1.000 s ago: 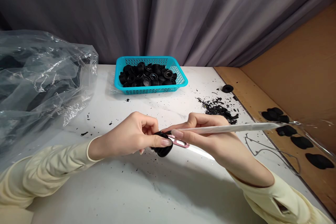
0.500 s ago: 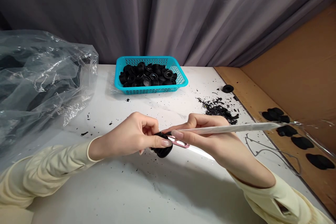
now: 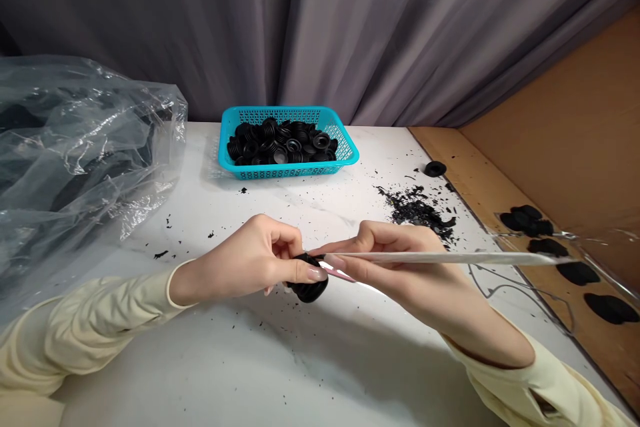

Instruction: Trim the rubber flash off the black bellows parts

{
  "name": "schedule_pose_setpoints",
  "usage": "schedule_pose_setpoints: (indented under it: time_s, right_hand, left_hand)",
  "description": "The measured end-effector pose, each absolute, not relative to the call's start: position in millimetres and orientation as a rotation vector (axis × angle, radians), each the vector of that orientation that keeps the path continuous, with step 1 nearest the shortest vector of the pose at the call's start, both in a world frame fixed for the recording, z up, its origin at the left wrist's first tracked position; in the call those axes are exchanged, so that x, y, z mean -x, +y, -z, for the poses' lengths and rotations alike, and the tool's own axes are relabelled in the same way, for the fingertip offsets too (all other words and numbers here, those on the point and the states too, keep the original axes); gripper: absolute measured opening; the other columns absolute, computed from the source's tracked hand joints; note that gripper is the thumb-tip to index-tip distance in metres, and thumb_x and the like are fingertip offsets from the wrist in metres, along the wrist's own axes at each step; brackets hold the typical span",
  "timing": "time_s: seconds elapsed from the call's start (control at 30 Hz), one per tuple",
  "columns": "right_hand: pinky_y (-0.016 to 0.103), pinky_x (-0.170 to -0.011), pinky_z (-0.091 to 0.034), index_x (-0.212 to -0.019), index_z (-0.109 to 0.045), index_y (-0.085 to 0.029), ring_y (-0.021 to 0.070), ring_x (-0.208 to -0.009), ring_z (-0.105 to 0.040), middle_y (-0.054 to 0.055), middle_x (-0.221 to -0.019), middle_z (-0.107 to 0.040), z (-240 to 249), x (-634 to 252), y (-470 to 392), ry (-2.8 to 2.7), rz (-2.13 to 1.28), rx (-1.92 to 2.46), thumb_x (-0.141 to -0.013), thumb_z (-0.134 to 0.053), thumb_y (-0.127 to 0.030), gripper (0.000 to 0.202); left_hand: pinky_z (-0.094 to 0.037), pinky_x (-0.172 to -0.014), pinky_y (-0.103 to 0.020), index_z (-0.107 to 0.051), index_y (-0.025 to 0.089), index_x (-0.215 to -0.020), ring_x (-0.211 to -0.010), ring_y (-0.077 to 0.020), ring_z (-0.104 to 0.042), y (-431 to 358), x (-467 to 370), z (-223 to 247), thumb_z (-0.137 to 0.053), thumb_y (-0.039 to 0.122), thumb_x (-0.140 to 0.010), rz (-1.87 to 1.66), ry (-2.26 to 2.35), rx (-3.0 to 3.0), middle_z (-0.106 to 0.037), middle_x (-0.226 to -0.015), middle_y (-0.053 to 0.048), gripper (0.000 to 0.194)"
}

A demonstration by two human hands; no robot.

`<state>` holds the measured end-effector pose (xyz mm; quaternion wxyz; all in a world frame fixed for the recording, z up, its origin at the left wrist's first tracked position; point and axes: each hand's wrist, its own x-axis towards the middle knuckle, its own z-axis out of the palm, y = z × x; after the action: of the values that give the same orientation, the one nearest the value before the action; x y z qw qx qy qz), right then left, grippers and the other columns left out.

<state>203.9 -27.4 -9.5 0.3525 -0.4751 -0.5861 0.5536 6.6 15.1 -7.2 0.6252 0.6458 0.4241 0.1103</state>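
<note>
My left hand (image 3: 250, 259) is closed around a black ribbed rubber piece (image 3: 307, 288), with the thumb pressed on its upper side. In my right hand (image 3: 400, 260) is a long slim tool with a white-wrapped handle (image 3: 450, 257), pinched between thumb and fingers. Its dark tip meets the upper edge of the rubber piece; the exact contact is hidden by the fingers. A pink strip (image 3: 341, 273) shows below the right thumb, mostly covered, so I cannot tell what it belongs to.
Behind the hands, a turquoise basket (image 3: 290, 172) holds many similar black pieces. Black scraps (image 3: 417, 207) lie heaped to its right, near a single black ring (image 3: 435, 168). Clear plastic bag (image 3: 125, 127) at left; flat black pieces (image 3: 610, 307) and a grey cord (image 3: 525, 290) at right.
The rear end of the white-wrapped tool has swung down as my right hand tilted and shifted slightly right. Less of the pink strip shows. My left hand keeps its hold, nearly still.
</note>
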Motion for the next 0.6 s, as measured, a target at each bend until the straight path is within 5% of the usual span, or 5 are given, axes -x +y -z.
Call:
schedule_pose_setpoints:
  time_s: [0.27,0.6]
  right_hand:
    - [0.025,-0.058,-0.050,-0.060,-0.055,-0.021,0.0198,-0.075,-0.071,0.004,-0.083,-0.074,9.0,-196.7,-32.3,-1.603,-1.206,1.229,-0.082,-0.066,-0.022,0.025]
    - [0.031,-0.063,-0.051,-0.056,-0.053,-0.020,0.0249,-0.081,-0.070,0.006,-0.079,-0.073,18.9,-198.1,-30.1,-1.384,-1.382,1.203,-0.078,-0.073,-0.030,0.031]
  left_hand:
    - [-0.027,-0.036,-0.014,-0.047,0.014,-0.053,-0.039,-0.0031,-0.038,14.9,-6.6,10.4,-0.070,0.029,-0.072,-0.264,0.987,-1.500,-0.040,-0.045,0.008,0.033]
    - [-0.026,-0.037,-0.015,-0.044,0.015,-0.053,-0.040,-0.0042,-0.037,14.4,-7.3,7.9,-0.067,0.031,-0.074,-0.291,0.967,-1.538,-0.037,-0.045,0.008,0.035]
